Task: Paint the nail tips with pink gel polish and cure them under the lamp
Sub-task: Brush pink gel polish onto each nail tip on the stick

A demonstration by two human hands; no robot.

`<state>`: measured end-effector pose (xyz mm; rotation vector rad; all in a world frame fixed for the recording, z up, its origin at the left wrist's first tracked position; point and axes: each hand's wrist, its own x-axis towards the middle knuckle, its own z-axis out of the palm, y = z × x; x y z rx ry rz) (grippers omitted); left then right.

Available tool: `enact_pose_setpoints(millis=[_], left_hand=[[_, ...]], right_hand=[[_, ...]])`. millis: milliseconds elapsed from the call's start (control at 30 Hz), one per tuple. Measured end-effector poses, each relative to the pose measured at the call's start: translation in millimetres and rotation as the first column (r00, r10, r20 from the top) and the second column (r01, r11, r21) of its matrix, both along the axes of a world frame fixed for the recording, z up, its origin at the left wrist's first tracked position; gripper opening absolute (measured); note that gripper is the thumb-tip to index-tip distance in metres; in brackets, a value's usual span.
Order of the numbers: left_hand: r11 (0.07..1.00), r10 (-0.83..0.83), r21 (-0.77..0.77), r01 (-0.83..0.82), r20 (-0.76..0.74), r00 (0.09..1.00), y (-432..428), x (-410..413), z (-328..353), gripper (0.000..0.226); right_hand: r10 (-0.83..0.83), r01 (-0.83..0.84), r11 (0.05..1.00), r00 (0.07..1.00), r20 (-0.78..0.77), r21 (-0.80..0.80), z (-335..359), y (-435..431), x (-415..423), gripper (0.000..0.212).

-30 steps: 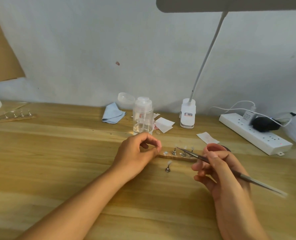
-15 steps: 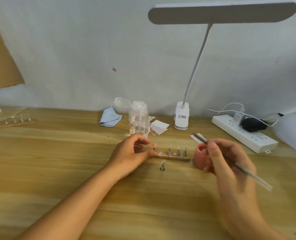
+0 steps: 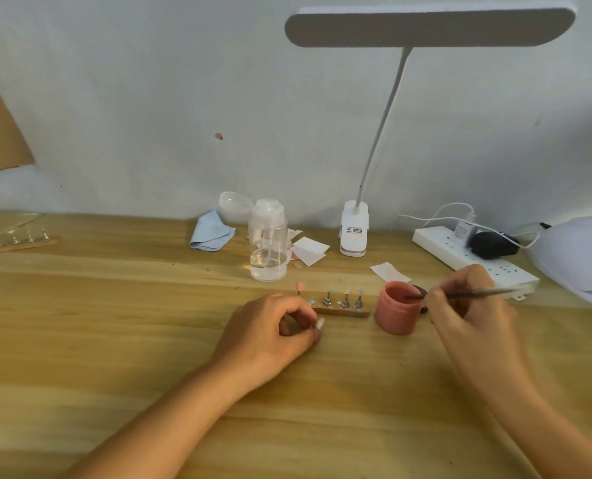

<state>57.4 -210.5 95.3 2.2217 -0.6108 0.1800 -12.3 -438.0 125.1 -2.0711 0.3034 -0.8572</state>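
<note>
- A spare rack of tips point(image 3: 14, 240) lies at the far left of the bench point(image 3: 114, 340), well apart from the work.
- The left hand point(image 3: 270, 326) rests on the bench with its fingers curled, pinching a clear nail tip point(image 3: 319, 323) between thumb and forefinger. The hold looks slight, so the tip could twist or drop once bristles press on it.
- Just behind that hand, a wooden strip point(image 3: 343, 311) carries the other tips: a pink tip point(image 3: 299, 286) at its left end and three unpainted tips point(image 3: 345, 295) upright further right. The knuckles sit near the pink one, and if it is uncured, a nudge would smear it.
- The pink jar point(image 3: 396, 311) stands open just beside the strip's right end.
- The right hand point(image 3: 467, 305) grips a thin brush point(image 3: 477, 292) like a pen, its tip inside the jar's mouth. Overloaded bristles could drip on the strip or bench on the way across, and a push against the rim could tip the jar.
- The white curing lamp point(image 3: 581, 257) sits at the far right, near a power strip point(image 3: 460, 250). It is well apart from the tips, so wet polish risks a knock on the way there.
</note>
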Motion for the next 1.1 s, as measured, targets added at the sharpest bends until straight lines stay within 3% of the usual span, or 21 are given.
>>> enact_pose_setpoints(millis=[233,367,500,567,667,733,933,1100], left_hand=[[0.997,-0.081,-0.012,0.081,-0.010,0.997,-2.1,-0.9,1.0,0.014],[0.992,-0.125,0.029,0.127,-0.060,0.990,-2.0,4.0,7.5,0.016],[0.992,-0.125,0.014,0.126,-0.063,0.990,-5.7,6.0,6.8,0.012],[0.990,-0.143,-0.010,0.143,-0.061,0.988,-8.6,4.2,5.0,0.010],[0.987,-0.161,-0.010,0.160,-0.056,0.985,-11.4,2.8,3.4,0.011],[0.985,-0.170,-0.014,0.169,-0.065,0.983,-11.7,4.2,2.9,0.012],[0.986,-0.167,-0.038,0.164,-0.099,0.981,-10.5,8.0,4.3,0.016],[0.983,-0.178,-0.064,0.171,-0.118,0.977,-10.7,7.9,5.6,0.023]], right_hand=[[0.051,-0.053,0.998,0.997,-0.064,-0.033,-3.8,3.2,5.1,0.020],[0.027,-0.028,1.000,0.998,0.057,0.013,-1.6,5.2,0.5,0.015],[0.089,-0.133,0.969,0.974,0.209,0.208,13.0,13.4,-10.8,0.018],[0.183,-0.266,0.892,0.952,0.245,0.366,20.6,22.6,-14.1,0.017],[0.301,-0.361,0.766,0.933,0.199,0.532,20.4,44.2,-12.9,0.007],[0.312,-0.342,0.730,0.937,0.157,0.592,9.4,55.8,-11.7,0.013],[0.337,-0.358,0.727,0.929,0.149,0.586,-9.4,59.1,-11.9,0.020],[0.355,-0.352,0.779,0.930,0.098,0.519,-11.5,60.7,-11.6,0.019]])
